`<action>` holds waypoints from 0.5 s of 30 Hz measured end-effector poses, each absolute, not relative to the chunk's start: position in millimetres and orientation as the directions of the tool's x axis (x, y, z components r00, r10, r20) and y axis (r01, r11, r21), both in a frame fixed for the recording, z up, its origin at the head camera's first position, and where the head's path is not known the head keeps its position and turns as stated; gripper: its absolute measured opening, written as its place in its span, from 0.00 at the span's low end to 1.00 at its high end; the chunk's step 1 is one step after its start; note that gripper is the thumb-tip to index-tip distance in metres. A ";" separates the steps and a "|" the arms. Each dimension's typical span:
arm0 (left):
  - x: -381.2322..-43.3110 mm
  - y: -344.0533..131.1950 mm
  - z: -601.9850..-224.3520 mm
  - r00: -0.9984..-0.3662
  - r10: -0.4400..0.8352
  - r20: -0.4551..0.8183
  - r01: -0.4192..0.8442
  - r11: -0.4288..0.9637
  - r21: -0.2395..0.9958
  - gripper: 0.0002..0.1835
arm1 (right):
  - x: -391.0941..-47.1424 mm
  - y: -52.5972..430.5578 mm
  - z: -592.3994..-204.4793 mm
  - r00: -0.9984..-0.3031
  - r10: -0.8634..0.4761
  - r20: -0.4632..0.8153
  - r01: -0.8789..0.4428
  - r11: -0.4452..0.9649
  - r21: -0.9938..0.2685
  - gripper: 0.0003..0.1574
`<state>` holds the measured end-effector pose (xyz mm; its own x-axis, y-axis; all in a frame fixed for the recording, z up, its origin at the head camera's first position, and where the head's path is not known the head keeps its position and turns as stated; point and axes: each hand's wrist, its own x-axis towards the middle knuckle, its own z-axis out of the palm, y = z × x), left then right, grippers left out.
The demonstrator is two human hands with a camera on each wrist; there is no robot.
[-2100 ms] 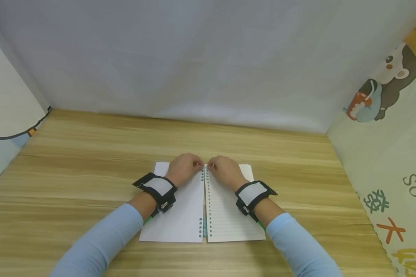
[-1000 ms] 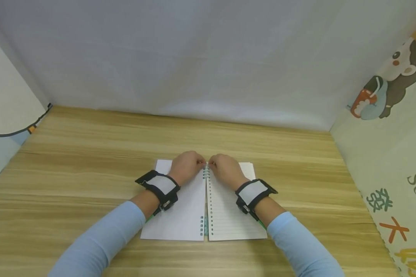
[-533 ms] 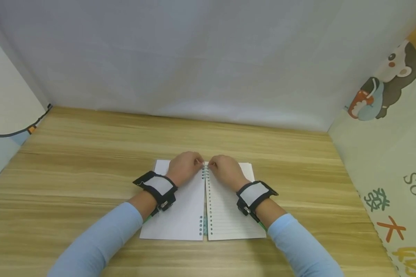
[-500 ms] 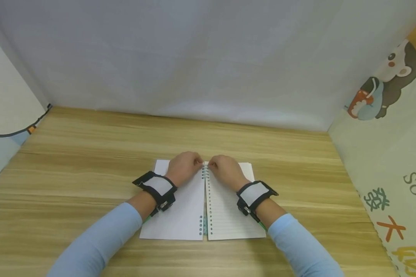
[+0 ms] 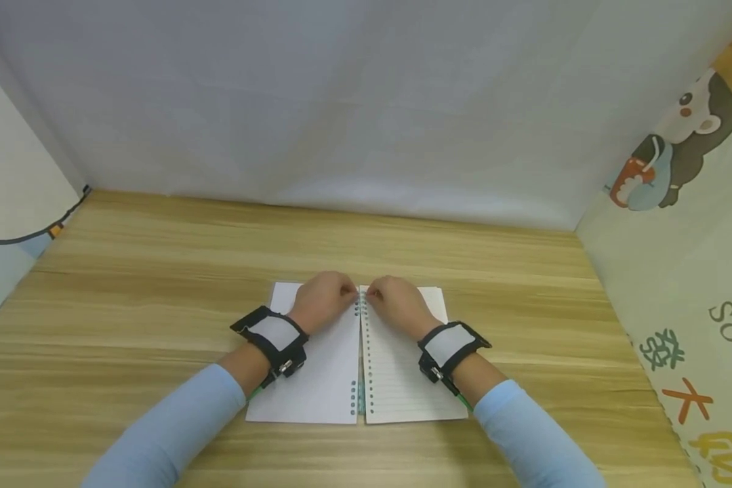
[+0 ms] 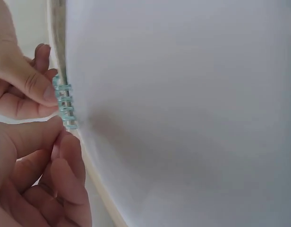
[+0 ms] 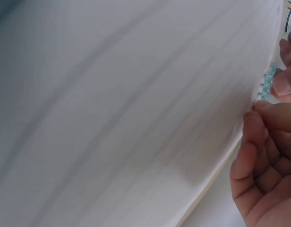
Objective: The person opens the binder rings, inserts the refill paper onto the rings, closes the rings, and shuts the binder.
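A loose-leaf notebook lies open on the table, with a plain white left page (image 5: 308, 386) and a lined right page (image 5: 417, 393). Teal plastic binder rings (image 6: 65, 106) run down its spine in two short groups, the lower rings (image 5: 361, 398) in plain sight. At the top of the spine, my left hand (image 5: 323, 298) pinches the end of the upper group between thumb and forefinger. Directly opposite, my right hand (image 5: 399, 305) pinches the same group from the lined side. In the right wrist view, the thumb and forefinger meet by the teal rings (image 7: 267, 85). Fingers partly hide the top rings.
The wood-grain table (image 5: 177, 264) extends around the notebook. A pale cloth wall (image 5: 341, 115) rises along its far edge, and a printed panel (image 5: 665, 271) with a cartoon figure borders the right side. Another light panel (image 5: 18, 156) stands at the left.
Both hands keep to the top of the spine. My left wrist has shifted slightly left and toward the body; the notebook's pages lie as before.
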<state>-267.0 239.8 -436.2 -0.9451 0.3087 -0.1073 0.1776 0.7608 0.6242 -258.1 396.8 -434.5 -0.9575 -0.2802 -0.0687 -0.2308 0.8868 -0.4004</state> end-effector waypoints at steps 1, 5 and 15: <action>-266.2 239.3 -435.3 -0.945 0.310 -0.107 0.178 0.758 0.628 0.12 | -257.3 397.9 -434.3 -0.957 -0.280 -0.070 -0.230 0.886 -0.403 0.13; -264.1 238.3 -434.2 -0.941 0.319 -0.111 0.176 0.744 0.644 0.12 | -254.8 400.9 -433.7 -0.955 -0.288 -0.072 -0.232 0.876 -0.423 0.12; -264.3 239.5 -440.2 -0.935 0.334 -0.117 0.183 0.740 0.647 0.11 | -255.1 399.0 -435.6 -0.941 -0.329 -0.073 -0.272 0.870 -0.412 0.12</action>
